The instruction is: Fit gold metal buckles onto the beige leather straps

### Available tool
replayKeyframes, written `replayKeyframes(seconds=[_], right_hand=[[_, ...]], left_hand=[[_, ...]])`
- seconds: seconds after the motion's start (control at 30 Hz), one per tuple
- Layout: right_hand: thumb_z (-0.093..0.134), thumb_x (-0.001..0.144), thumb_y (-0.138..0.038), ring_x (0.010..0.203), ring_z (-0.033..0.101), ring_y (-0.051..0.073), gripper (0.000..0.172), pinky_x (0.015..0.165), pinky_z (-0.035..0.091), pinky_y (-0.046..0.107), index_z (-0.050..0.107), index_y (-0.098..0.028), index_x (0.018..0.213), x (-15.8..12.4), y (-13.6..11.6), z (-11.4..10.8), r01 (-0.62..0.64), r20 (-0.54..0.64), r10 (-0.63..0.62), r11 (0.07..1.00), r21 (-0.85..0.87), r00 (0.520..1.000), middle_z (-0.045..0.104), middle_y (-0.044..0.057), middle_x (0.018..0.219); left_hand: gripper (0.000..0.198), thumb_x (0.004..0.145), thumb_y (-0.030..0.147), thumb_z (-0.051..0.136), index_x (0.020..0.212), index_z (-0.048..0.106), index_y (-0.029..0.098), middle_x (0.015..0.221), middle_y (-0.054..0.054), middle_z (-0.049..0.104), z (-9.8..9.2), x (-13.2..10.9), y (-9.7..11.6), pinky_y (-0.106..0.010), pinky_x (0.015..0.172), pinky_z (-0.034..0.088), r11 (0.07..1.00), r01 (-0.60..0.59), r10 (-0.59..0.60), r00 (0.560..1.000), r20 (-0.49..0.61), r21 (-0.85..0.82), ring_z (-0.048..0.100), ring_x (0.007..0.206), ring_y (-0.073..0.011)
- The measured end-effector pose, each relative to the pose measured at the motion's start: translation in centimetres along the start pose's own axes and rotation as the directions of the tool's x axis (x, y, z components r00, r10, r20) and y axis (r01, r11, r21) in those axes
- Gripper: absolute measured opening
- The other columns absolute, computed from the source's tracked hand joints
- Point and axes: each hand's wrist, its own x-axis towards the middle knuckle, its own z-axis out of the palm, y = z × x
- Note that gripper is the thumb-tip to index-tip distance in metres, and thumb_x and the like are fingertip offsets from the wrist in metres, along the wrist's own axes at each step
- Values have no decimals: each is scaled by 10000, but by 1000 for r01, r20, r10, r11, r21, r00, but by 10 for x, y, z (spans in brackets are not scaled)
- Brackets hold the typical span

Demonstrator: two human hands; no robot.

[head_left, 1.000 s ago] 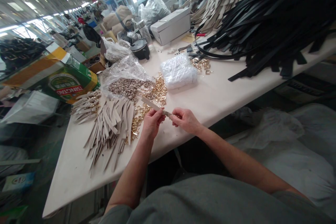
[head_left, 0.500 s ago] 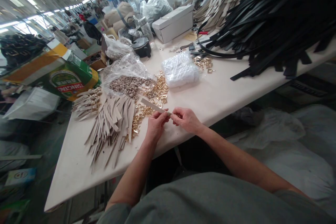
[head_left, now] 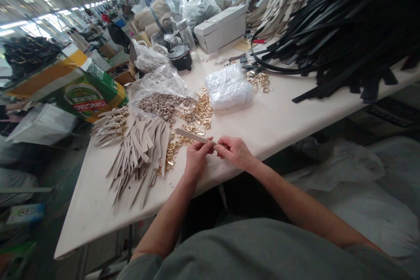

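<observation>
The largest thing I observe is the long bench with a pale cream cover (head_left: 275, 122), and both hands are above its near edge. I take these hands as my clock centre, with twelve at the top of my view. At two o'clock lies the big heap of flat black strips (head_left: 348, 35). At ten o'clock, beyond the bench edge, I notice the green and yellow cardboard carton (head_left: 88, 96). At nine o'clock is the fanned pile of narrow beige strips (head_left: 138, 153). The white rectangular cardboard box (head_left: 221, 30) is far at twelve, and the clear plastic packet with white contents (head_left: 229, 87) is nearer, slightly past twelve.

The left hand (head_left: 197, 154) is pinching one flat beige strip (head_left: 190, 134), whose free end points between nine and ten o'clock. The right hand (head_left: 235, 152) has its fingertips pinched at the near end of this strip; I cannot tell if some small part is also there. The smallest are the shiny gold metal buckles (head_left: 205, 107), scattered from nine to twelve.
</observation>
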Motion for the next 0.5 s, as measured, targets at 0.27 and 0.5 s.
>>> replayKeyframes(seconds=[0.27,0.5], right_hand=[[581,871,-533,591,696,209,337,604,557,304,692,-227,782,4,5,-9,-12,8,12,1000,-17,1000,724,34,635],[731,699,-672,681,763,283,487,633,652,347,737,-229,900,14,16,-13,-114,-9,118,977,182,993,792,103,812]], left_hand=[[351,672,440,804,897,816,170,662,-36,695,8,4,-2,-280,611,442,998,18,-23,994,103,52,534,586,-129],[369,667,472,823,852,810,154,680,-61,688,2,-5,4,-285,603,450,995,-34,33,999,-11,-99,559,598,-136]])
